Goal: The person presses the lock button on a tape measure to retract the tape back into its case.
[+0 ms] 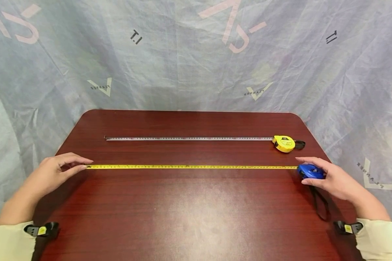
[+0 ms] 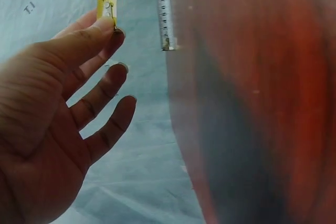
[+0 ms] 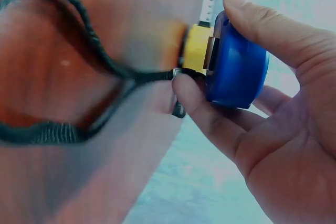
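A blue tape measure is gripped by my right hand, its black wrist strap hanging down. From its case a yellow blade runs straight across to the left. My left hand pinches the end of that blade between thumb and finger; in the left wrist view the other fingers are spread apart below it. Farther back lies a yellow tape measure, its white blade drawn out to the left along the table. Neither hand touches that one.
Both tapes are over a dark red wooden table with rounded far corners. Grey printed cloth hangs behind the table and at its sides. A camera on a strap sits at the left wrist, another wrist camera at the right.
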The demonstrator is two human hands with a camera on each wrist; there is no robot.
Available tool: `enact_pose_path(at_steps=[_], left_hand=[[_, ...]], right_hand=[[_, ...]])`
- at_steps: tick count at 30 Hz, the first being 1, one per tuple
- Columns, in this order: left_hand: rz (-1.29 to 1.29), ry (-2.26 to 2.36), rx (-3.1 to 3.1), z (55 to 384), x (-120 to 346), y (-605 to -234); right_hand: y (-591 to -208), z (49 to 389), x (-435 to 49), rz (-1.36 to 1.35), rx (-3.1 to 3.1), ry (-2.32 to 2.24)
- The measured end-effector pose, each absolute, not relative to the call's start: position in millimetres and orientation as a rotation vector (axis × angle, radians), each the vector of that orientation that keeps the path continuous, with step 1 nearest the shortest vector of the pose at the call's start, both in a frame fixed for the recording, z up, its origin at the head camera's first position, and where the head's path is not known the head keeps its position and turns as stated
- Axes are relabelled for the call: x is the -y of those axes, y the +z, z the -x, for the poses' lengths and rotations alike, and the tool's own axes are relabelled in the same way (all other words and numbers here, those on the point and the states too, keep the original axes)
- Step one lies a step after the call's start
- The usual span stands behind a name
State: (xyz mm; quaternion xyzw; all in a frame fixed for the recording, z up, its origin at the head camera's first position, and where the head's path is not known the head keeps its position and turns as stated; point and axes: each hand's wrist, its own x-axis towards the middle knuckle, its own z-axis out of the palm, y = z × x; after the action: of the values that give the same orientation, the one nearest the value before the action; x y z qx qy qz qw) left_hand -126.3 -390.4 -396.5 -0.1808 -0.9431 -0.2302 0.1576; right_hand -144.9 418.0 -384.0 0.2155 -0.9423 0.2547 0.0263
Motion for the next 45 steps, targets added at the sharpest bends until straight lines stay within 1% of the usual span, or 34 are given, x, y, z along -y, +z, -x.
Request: enact_pose_path(at_steps=[11, 15, 27, 32, 37, 45], left_hand=[[0.530, -0.603, 2.608, 136.9, 391.2, -373.6], [0.535, -0.600, 2.588, 141.9, 389.5, -364.2], [0.379, -0.531, 2.665, 151.1, 396.4, -334.9], [0.346, -0.500, 2.703, 153.3, 395.3, -328.2], [0.333, -0.475, 2.713, 154.4, 394.0, -325.9], [0.369, -0.465, 2.663, 154.2, 395.7, -325.4]], right_hand=[[-352.5, 154.1, -416.5, -0.589, 2.922, 0.763], [-344.6, 156.7, -416.9, -0.609, 2.878, 0.758], [-316.4, 166.3, -415.8, -0.629, 2.865, 0.803], [-314.9, 167.6, -414.3, -0.644, 2.838, 0.816], [-317.6, 169.2, -411.5, -0.679, 2.820, 0.727], [-317.4, 169.1, -407.2, -0.682, 2.828, 0.606]])
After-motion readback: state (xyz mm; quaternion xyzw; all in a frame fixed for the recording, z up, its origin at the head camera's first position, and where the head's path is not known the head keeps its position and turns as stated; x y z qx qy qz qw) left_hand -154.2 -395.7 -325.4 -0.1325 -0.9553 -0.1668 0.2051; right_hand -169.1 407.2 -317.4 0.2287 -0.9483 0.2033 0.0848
